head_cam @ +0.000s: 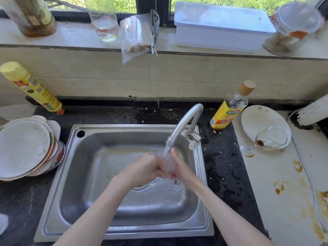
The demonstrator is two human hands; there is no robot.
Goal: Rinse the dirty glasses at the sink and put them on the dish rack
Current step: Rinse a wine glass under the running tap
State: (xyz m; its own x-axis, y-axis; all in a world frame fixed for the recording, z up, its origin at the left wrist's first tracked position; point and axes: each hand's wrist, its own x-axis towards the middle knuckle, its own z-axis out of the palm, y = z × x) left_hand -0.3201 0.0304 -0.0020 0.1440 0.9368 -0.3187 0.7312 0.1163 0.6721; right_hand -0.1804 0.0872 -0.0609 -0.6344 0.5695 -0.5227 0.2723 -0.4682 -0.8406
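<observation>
Both hands' grip [145,168] [179,168] round glass [169,162] under tap [184,121].

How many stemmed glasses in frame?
2. One glass held by both hands under the faucet over the sink; one dirty glass lying tipped on the plate at right. Others may be out of view.

Head camera looks steeply down, close over the sink [53,174].

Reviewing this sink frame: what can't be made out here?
- Glass being rinsed, head view: both hands and running water cover it, so its cleanliness is unreadable.
- Left hand and right hand: the exact grip is masked by overlapping fingers.
- Dish rack: not identifiable; the stacked plates at the left edge are cut off.
- Tipped glass: its dark contents are too small to identify.
</observation>
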